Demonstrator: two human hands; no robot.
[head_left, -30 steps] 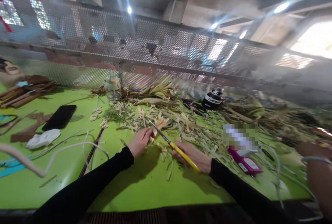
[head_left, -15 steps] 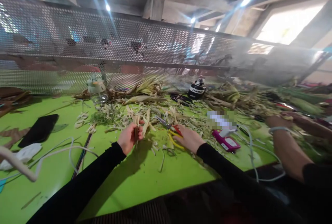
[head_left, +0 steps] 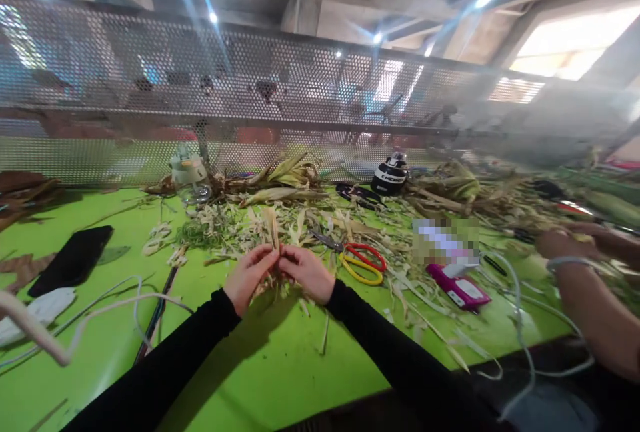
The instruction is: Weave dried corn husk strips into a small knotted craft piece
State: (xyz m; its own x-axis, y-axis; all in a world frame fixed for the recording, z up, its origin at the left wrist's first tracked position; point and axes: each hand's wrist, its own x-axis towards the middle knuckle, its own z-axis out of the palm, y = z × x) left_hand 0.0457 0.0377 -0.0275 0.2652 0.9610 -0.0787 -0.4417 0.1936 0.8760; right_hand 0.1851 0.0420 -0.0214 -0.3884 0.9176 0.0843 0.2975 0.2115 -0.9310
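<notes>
Left hand and right hand, both pinching the husk between them, above the desk near its front edge. Right of them lie the scissors; the phone lies toward the desk's left edge.

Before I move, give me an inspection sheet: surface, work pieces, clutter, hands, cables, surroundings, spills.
Surface: green table, strewn with plant scraps.
Work pieces: dry husk piece held upright; scissors lying unheld, red and yellow handles.
Clutter: phone, pink device, black bottle.
Hands: left hand and right hand close together at the husk's base.
Cables: pale cable at left; another at right runs past the table edge.
Surroundings: perforated screen behind; another person's hand at right.
Spills: nothing seen.
</notes>
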